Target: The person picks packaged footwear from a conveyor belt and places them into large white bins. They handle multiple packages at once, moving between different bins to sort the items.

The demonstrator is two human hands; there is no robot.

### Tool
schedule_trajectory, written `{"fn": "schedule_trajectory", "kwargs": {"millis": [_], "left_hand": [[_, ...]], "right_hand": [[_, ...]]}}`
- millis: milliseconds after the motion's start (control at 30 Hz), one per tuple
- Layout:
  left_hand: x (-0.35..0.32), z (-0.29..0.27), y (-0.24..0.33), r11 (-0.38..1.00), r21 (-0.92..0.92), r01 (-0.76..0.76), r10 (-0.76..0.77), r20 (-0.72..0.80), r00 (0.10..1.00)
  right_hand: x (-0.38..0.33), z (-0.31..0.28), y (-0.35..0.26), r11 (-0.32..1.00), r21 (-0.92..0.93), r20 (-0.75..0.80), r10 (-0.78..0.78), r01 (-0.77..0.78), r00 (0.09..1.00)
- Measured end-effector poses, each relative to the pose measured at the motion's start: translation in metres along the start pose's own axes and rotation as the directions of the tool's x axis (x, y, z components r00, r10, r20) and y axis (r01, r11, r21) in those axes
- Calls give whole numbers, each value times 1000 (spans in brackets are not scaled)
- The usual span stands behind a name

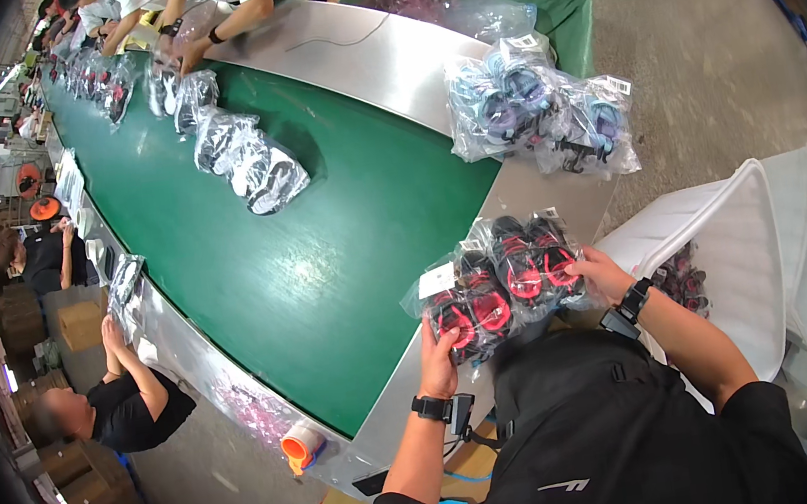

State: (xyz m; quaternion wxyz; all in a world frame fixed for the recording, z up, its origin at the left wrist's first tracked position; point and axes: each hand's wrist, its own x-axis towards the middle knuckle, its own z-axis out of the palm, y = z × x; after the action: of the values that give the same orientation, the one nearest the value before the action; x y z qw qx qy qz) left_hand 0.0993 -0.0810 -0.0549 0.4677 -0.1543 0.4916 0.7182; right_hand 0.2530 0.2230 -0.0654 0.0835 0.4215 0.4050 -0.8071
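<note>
Close to my body, over the metal end of the conveyor, I hold two clear plastic bags of black and red sandals side by side. My left hand (437, 357) is closed on the left edge of the left bag of sandals (487, 308), its thumb on top. On the other side my right hand (604, 276) grips the right bag of sandals (524, 274) by its right edge. White labels show on the bags. The fingers under both bags are hidden. Several clear bags of light blue and purple sandals (507, 108) are piled beyond my right hand.
The green conveyor belt (348, 289) carries a row of bagged footwear (246, 160). A white bin (725, 243) with bagged shoes stands at my right; a green-lined bin (572, 20) is farther off. An orange and white round container (300, 446) sits at the near left. Co-workers line both sides.
</note>
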Motion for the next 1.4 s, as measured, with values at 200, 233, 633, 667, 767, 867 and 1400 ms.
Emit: {"fn": "schedule_trajectory", "kwargs": {"millis": [200, 233, 633, 667, 767, 867, 1400], "left_hand": [[23, -36, 21, 523, 848, 86, -193, 20, 981], [32, -47, 34, 150, 981, -119, -47, 127, 991], [194, -77, 215, -307, 946, -100, 661, 288, 693], [205, -79, 225, -311, 950, -25, 638, 228, 736], [224, -84, 238, -262, 959, 112, 668, 96, 738], [221, -85, 229, -217, 963, 158, 606, 7, 795], [118, -147, 61, 939, 119, -322, 333, -545, 770]], "right_hand": [[2, -13, -3, 959, -209, -83, -212, 191, 974], [1, -17, -4, 944, -291, -89, -187, 154, 978], [6, -46, 26, 952, -279, -84, -154, 125, 985], [4, -48, 25, 951, -292, -93, -134, 101, 987], [-4, -52, 26, 955, -282, -104, -129, 95, 986], [-9, -58, 31, 953, -298, -128, -103, 61, 986], [-14, -50, 21, 952, -303, -137, -1, -41, 991]]}}
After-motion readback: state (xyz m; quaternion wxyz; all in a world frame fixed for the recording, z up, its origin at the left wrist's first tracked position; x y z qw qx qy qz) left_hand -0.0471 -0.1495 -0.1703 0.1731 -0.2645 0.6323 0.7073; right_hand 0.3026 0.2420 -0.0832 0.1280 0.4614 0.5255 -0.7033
